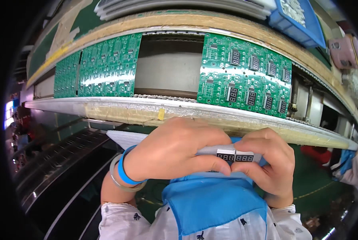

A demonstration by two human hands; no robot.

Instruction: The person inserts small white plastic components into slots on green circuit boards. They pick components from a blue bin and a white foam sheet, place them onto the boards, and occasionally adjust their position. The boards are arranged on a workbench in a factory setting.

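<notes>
Close to my body, in front of a blue apron, both hands hold two small digit display modules side by side. Their dark digit faces and white sides show between my fingers. My left hand is closed at the left module, its thumb beneath. My right hand pinches the right-hand module between thumb and fingers. A pale grey piece shows behind the modules; I cannot tell what it is. Beyond my hands, a green circuit board carries two rows of similar displays.
The board lies on a conveyor with a taped front rail. Further left are green boards without digit displays. A blue bin of white parts stands at back right, near a pink bag. White sheets are stacked behind. Another person's sleeve shows at right.
</notes>
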